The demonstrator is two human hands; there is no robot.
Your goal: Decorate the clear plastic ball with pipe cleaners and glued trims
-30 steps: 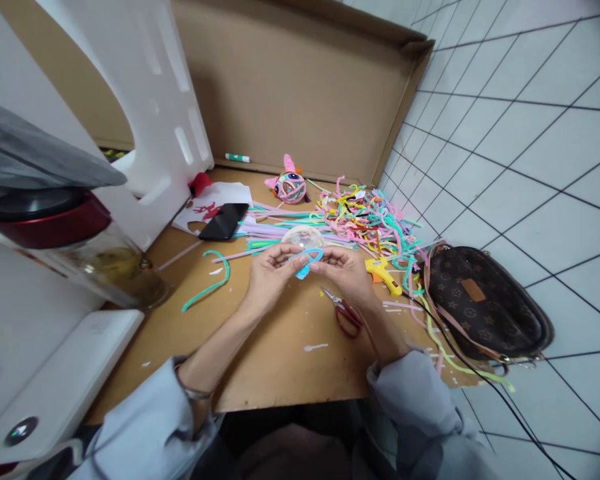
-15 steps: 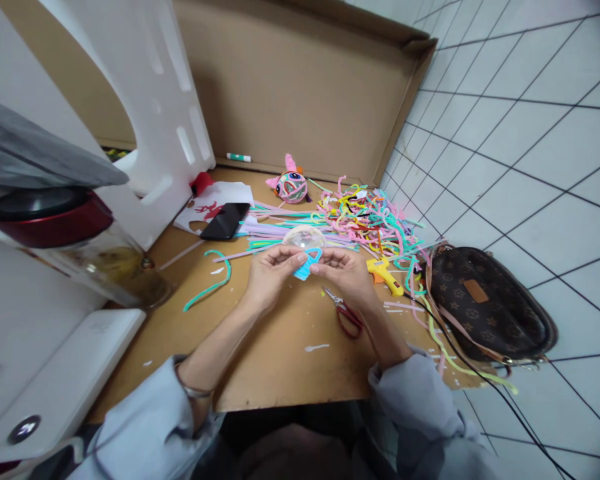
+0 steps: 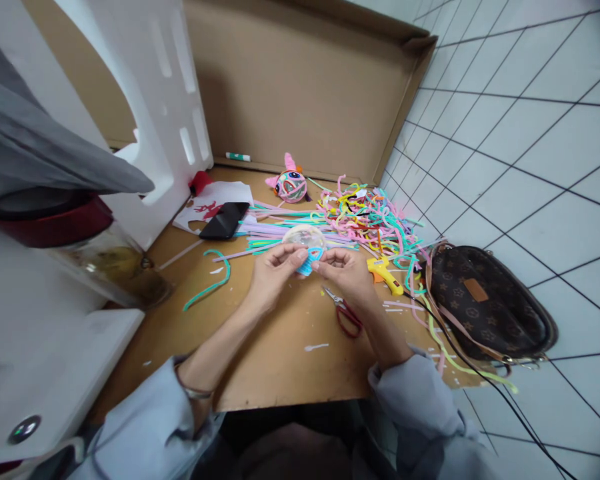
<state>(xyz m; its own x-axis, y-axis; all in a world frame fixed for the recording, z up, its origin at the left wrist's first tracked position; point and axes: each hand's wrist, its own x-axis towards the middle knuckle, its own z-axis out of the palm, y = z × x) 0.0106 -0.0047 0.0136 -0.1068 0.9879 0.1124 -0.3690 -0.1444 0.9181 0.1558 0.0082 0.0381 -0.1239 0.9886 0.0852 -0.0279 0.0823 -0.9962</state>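
Between my two hands is a small blue bent pipe cleaner piece [image 3: 305,268], folded in rows with a loop at its top. My left hand [image 3: 275,273] pinches its left side between thumb and fingers. On the other side, my right hand [image 3: 347,272] pinches its right edge near the loop. Just behind the fingertips sits a clear round plastic ball [image 3: 304,235] with a pale rim, partly hidden by the blue piece. Red-handled scissors [image 3: 347,317] lie on the table below my right hand. A bent green pipe cleaner [image 3: 227,273] lies left of my left hand.
Straight pipe cleaners [image 3: 267,230] and a tangled pile [image 3: 365,217] lie behind. A pink decorated ball [image 3: 291,185], black phone [image 3: 225,221], yellow glue gun [image 3: 387,275] with cord, brown handbag [image 3: 490,303] and glass bottle [image 3: 115,260] surround the cardboard-covered table [image 3: 280,367].
The loop in the blue piece has become smaller and rounder as my fingers drew slightly closer. A grey cloth at the upper left has shifted. Other things stay put.
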